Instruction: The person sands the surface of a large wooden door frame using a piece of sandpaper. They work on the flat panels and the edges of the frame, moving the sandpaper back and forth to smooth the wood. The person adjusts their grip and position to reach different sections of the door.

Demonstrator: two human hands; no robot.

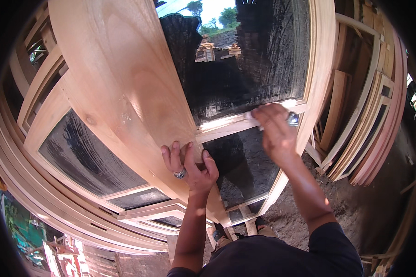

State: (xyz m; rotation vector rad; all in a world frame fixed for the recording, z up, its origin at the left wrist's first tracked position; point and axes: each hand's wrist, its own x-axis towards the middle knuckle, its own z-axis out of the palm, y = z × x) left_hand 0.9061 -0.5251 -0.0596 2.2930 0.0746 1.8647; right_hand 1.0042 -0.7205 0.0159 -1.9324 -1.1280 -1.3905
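Observation:
A pale wooden frame point(129, 92) with dark glass panes point(263, 60) lies in front of me. My left hand point(192, 171), wearing a ring, rests on its broad plank, fingers bent and apart, with nothing in them. Over the narrow crossbar point(231, 125) between the large upper pane and a smaller lower pane point(245, 161) is my right hand point(278, 134). Its fingers are curled down and slightly blurred. Something small and whitish shows at the fingertips; its kind cannot be made out. A shiny round spot sits beside the knuckles. Dusty streaks mark the glass, which reflects trees and sky.
To the left, another glazed wooden frame point(88, 152) leans with several more stacked behind it. Further frames and boards point(370, 124) stand at the right. Bare earth floor point(309, 203) shows below, and my feet are near the frame's lower end.

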